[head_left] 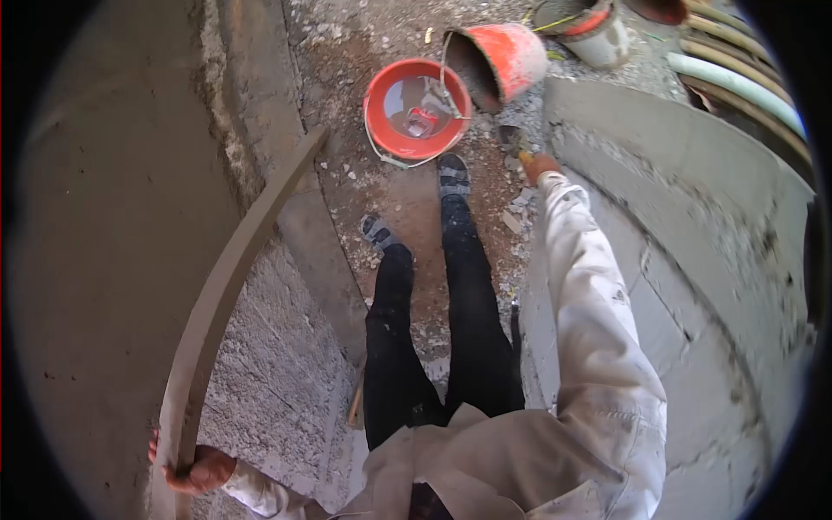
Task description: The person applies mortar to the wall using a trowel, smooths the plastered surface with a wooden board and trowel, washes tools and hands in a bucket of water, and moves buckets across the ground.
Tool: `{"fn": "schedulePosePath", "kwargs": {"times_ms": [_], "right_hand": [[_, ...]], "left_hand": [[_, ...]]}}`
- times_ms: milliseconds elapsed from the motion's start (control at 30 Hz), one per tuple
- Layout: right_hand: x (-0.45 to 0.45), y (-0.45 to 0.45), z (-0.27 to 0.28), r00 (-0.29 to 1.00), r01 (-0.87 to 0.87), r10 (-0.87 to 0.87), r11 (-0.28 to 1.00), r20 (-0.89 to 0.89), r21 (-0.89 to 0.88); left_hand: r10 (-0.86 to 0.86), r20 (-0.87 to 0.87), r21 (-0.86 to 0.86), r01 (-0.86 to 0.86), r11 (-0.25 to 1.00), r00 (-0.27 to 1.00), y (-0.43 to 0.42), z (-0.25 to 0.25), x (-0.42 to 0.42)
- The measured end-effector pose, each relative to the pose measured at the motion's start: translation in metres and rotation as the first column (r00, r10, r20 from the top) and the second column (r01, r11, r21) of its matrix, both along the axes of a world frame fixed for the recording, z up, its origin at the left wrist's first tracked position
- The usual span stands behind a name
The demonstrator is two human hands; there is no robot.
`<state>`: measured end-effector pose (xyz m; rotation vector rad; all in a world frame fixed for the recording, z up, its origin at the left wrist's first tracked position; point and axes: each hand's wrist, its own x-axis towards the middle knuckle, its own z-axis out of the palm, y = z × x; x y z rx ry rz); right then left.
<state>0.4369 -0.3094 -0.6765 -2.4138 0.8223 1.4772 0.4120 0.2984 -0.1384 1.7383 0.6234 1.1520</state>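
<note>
My left hand [204,471] is wrapped around the lower end of a long straightedge board [227,286], which looks curved through the lens and lies along the grey plastered wall [104,260]. Out to the right, my right hand [542,166] grips the yellowish handle of a trowel [513,139]. Its small dark blade points up and left, over rubble beside the rough ledge. A red bucket [375,111] with cloudy water stands just left of the trowel, and a red-and-white item [421,121] shows in the water.
A mortar-stained red bucket [518,59] lies tipped on its side behind the water bucket. Another stained bucket [602,43] and several pipes [737,82] are at the upper right. Block walling [676,286] borders my right side. Broken pieces [513,221] litter the ground by my feet.
</note>
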Motion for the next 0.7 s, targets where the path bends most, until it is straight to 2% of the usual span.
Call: {"fn": "schedulePosePath", "kwargs": {"times_ms": [100,133,167,200,267,333,400,467,567,600,633,667,700], "right_hand": [[0.012,-0.036,-0.044,0.997,0.016,-0.014,1.000,0.082,-0.019],[0.017,-0.039,-0.038,0.991,-0.073,0.082,0.994,0.107,-0.084],[0.015,-0.038,-0.028,0.976,-0.159,0.179,0.976,0.126,-0.151],[0.007,-0.036,-0.031,0.906,-0.276,0.330,0.935,0.264,-0.221],[-0.004,-0.032,-0.029,0.639,-0.442,0.598,0.800,0.483,-0.406],[0.004,0.012,-0.013,0.694,-0.431,0.453,0.884,0.559,-0.182],[0.015,0.076,-0.003,0.748,-0.312,0.204,0.948,0.632,0.063],[0.040,0.134,-0.008,0.854,-0.263,0.114,0.937,0.507,0.231],[0.071,0.190,-0.071,0.925,-0.249,0.173,0.948,0.339,0.197],[0.073,0.197,-0.111,0.932,-0.245,0.177,0.951,0.316,0.190],[0.076,0.205,-0.153,0.939,-0.239,0.179,0.953,0.295,0.184],[0.078,0.210,-0.188,0.916,-0.264,0.198,0.952,0.348,0.155],[0.076,0.213,-0.229,0.892,-0.286,0.216,0.950,0.398,0.125]], "left_hand": [[0.106,-0.038,0.053,-0.104,0.993,0.994,0.007,0.003,-0.008],[0.183,-0.013,0.076,-0.181,0.981,0.983,0.002,-0.002,-0.004],[0.178,-0.011,0.071,-0.177,0.982,0.984,0.005,-0.004,-0.008],[0.172,-0.007,0.062,-0.171,0.983,0.985,0.013,-0.004,-0.016],[0.169,-0.010,0.028,-0.169,0.985,0.986,0.024,-0.004,-0.032],[0.176,-0.025,-0.016,-0.177,0.984,0.984,0.031,-0.003,-0.047],[0.217,-0.025,0.007,-0.217,0.976,0.976,0.034,-0.007,-0.055],[0.265,-0.045,0.087,-0.260,0.962,0.963,0.034,-0.009,-0.058],[0.350,-0.071,0.299,-0.315,0.901,0.934,0.037,-0.013,-0.063],[0.391,-0.084,0.417,-0.324,0.849,0.917,0.042,-0.011,-0.067],[0.455,-0.096,0.587,-0.318,0.744,0.885,0.051,-0.008,-0.076],[0.579,-0.094,0.855,-0.233,0.464,0.810,0.067,-0.002,-0.094],[0.588,-0.093,0.860,-0.232,0.454,0.804,0.071,-0.005,-0.100]]}}
